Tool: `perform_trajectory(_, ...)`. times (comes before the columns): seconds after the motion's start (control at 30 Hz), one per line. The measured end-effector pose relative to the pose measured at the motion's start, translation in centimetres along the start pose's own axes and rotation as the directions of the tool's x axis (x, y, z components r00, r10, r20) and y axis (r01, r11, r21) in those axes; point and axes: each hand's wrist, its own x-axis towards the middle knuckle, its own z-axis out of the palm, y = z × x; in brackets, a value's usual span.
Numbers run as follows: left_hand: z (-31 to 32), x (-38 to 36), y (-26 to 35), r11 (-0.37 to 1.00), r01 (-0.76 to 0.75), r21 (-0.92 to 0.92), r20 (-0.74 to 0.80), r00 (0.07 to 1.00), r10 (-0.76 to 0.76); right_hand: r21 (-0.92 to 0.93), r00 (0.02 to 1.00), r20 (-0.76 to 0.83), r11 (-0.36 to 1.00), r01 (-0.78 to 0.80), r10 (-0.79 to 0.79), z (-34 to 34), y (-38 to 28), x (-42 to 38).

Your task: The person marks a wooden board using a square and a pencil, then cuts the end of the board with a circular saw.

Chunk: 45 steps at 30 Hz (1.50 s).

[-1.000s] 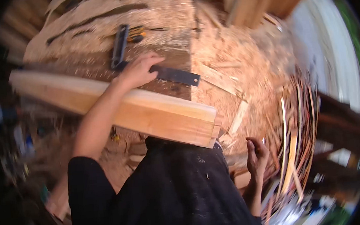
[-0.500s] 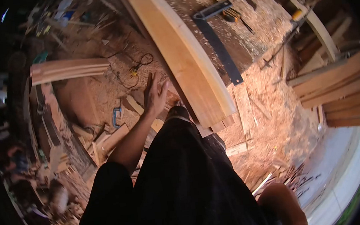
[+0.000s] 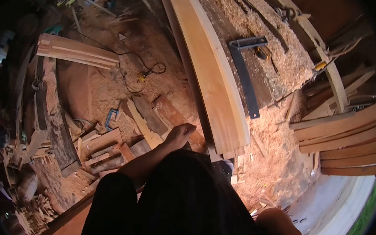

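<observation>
My left hand [image 3: 180,136] is just left of the near end of a long, pale timber board [image 3: 216,88], apart from it. Its fingers are curled together, and no object shows in them. The board lies lengthwise on a stack of darker boards. My right forearm or elbow [image 3: 278,226] shows at the bottom edge; the right hand is out of sight. To the right of the board lies a black try square [image 3: 245,81], with a yellow-and-black tape measure [image 3: 261,53] close to its upper arm.
Wood shavings [image 3: 279,141] cover the floor. A bundle of planks [image 3: 75,51] and a blue clamp [image 3: 111,119] are to the left, near a looped cable [image 3: 152,69]. Offcuts [image 3: 105,145] lie left of my hand. Curved boards [image 3: 341,131] are stacked at right.
The view has shifted, so the board and square appear lower and further right. My left hand has gone from spread fingers to curled ones and appears lower in the view.
</observation>
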Motion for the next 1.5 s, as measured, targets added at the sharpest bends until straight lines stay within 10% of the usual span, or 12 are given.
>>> perform_trajectory(0.13,0.0,-1.0,2.0,0.994,0.103,0.019,-0.027,0.994,-0.103,-0.329,0.965,0.079,0.92,-0.213,0.252,-2.3,2.9,-3.3)
perform_trajectory(0.23,2.2,-2.2,3.9,0.985,0.068,-0.16,-0.204,0.974,-0.101,-0.636,0.352,-0.319,0.077,-0.768,0.88,-5.4,13.8,-9.5)
perform_trajectory(0.27,3.3,-2.7,4.3,0.993,-0.035,-0.111,-0.326,0.945,-0.003,-0.528,0.352,-0.407,0.097,-0.844,0.843,-6.6,19.0,-14.0)
perform_trajectory(0.4,6.9,-3.2,8.8,0.965,0.092,-0.247,-0.453,0.869,-0.198,-0.877,0.254,-0.311,-0.174,-0.447,0.916,-10.4,26.6,-23.5)
perform_trajectory(0.67,11.7,-2.4,12.5,0.976,0.155,-0.152,-0.61,0.763,-0.216,-0.811,0.198,-0.325,-0.165,-0.561,0.925,-12.8,30.6,-28.6)
perform_trajectory(0.8,11.9,-2.0,14.8,0.914,0.384,-0.132,-0.592,0.709,-0.384,-0.885,0.53,-0.251,0.029,-0.464,0.81,-17.6,32.5,-30.8)
perform_trajectory(0.87,12.2,-2.1,15.0,0.878,0.463,-0.123,-0.568,0.693,-0.445,-0.934,0.858,0.081,0.34,-0.112,0.507,-23.2,35.1,-35.4)
perform_trajectory(0.93,11.6,-0.8,13.1,0.863,0.464,-0.2,-0.512,0.701,-0.496,-0.739,0.779,0.037,0.541,-0.4,0.626,-25.8,34.4,-33.5)
perform_trajectory(0.97,10.9,-0.3,13.6,0.876,0.463,-0.133,-0.556,0.697,-0.453,-0.875,0.322,-0.067,0.1,-0.474,0.944,-24.5,31.9,-26.1)
perform_trajectory(1.0,10.7,0.2,12.8,0.885,0.461,-0.058,-0.62,0.678,-0.394,-0.851,0.262,-0.158,0.004,-0.526,0.952,-24.3,30.9,-23.9)
perform_trajectory(1.23,9.8,1.0,16.6,0.842,0.528,-0.111,-0.533,0.684,-0.499,-0.603,0.433,-0.344,0.158,-0.782,0.833,-29.0,24.5,-25.6)
perform_trajectory(1.5,7.7,0.9,16.6,0.789,0.615,0.017,-0.466,0.703,-0.538,-0.691,0.371,-0.577,-0.193,-0.697,0.727,-33.6,24.8,-29.4)
